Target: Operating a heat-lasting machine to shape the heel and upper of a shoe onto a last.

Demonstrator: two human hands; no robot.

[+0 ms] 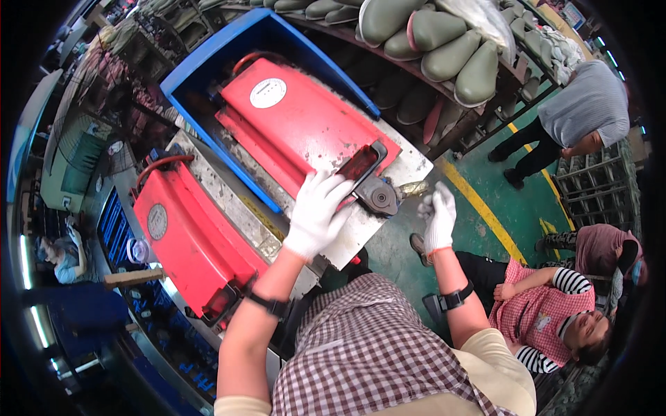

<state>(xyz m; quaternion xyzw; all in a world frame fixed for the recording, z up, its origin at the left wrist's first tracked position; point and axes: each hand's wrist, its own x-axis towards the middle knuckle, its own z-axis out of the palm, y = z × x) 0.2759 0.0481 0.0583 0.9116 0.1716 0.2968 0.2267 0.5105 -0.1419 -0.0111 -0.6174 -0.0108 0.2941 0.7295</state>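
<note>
My left hand [318,213], in a white glove, lies on the lower edge of a red machine cover [298,118], its fingers stretched out and apart. Just beyond those fingertips is a black-framed opening [362,166] in the cover. A dark grey round machine head [381,197] juts out at the cover's near right end. A small yellowish-tan piece [413,188] sticks out to the right of it. Close to that piece my right hand [439,216], also gloved, is raised with its fingers curled together. Whatever may be between those fingers is too small to make out.
A blue plastic bin shell [267,28] surrounds the machine's far end. Another red machine [191,229] stands at left. Green boots [444,55] crowd a rack ahead. A person in a pink checked apron [520,298] is close on my right; another in grey [583,104] stands farther off.
</note>
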